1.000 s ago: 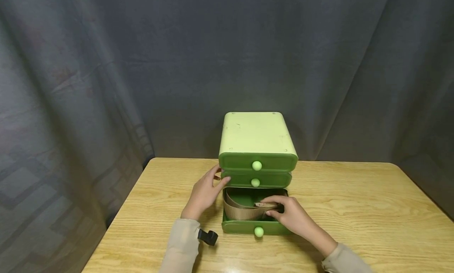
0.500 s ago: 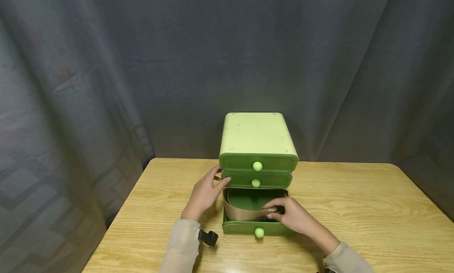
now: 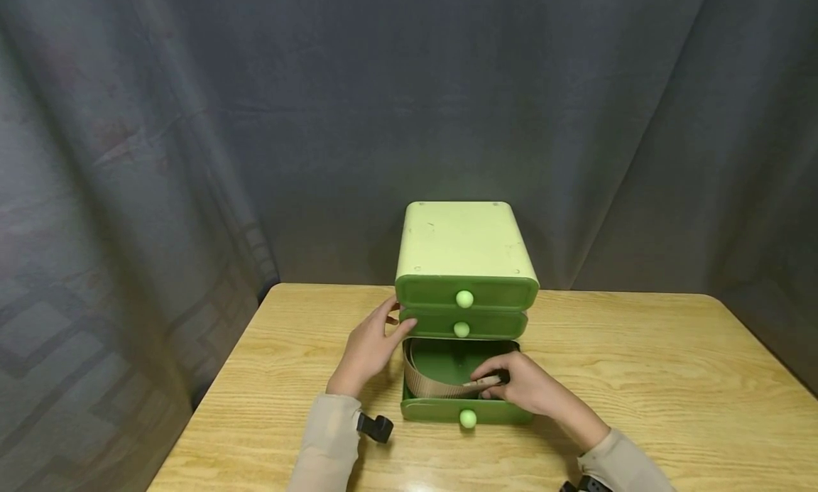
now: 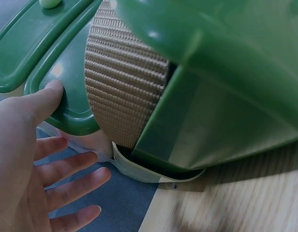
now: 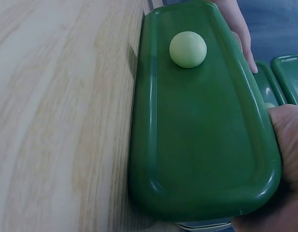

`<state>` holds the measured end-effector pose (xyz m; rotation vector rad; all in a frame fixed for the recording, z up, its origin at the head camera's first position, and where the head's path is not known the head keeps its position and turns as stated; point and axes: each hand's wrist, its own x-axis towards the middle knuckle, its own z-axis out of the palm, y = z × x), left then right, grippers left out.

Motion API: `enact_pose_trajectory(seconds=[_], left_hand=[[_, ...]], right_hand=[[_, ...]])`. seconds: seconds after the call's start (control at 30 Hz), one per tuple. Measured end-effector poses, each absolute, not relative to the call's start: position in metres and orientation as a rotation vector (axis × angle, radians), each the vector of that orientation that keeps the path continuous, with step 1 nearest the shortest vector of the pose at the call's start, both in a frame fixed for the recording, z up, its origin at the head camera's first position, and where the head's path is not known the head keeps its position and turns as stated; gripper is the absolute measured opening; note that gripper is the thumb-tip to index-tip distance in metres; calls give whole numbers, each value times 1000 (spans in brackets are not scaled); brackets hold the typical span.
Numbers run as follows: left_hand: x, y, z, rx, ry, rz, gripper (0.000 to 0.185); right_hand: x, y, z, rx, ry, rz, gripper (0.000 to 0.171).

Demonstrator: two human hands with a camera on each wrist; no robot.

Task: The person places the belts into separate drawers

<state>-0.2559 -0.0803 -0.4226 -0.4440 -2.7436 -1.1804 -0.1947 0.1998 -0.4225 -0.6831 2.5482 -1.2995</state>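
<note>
Grey curtain behind a wooden desk, green three-drawer box, bottom drawer pulled open, tan webbing belt coiled inside, right hand pinching its end, left hand relaxed, thumb against the middle drawer.

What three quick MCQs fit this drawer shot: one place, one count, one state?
1. Where is the coiled tan woven strap?
A. in the open bottom drawer
B. on the cabinet top
C. on the table

2. How many round pale green knobs show in the head view?
A. one
B. two
C. three

3. The green plastic bottom drawer is:
A. pushed shut
B. pulled out
C. lifted off

Key:
1 A, the right hand pinches the strap's end inside it.
2 C, one knob on each drawer front.
3 B, its inside lies open while the left hand rests on the small green plastic cabinet.
</note>
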Motion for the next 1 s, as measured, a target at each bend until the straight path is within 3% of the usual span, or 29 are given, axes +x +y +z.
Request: enact_pose_trajectory(seconds=[0.4, 1.0], left_hand=[[-256, -81, -422, -452, -2741, -1182, 69], [-256, -80, -423, -464, -2724, -1174, 68]], right_hand=[[-190, 201, -422, -788, 2690, -1257, 26], [-174, 181, -420, -851, 2770, -1314, 12]])
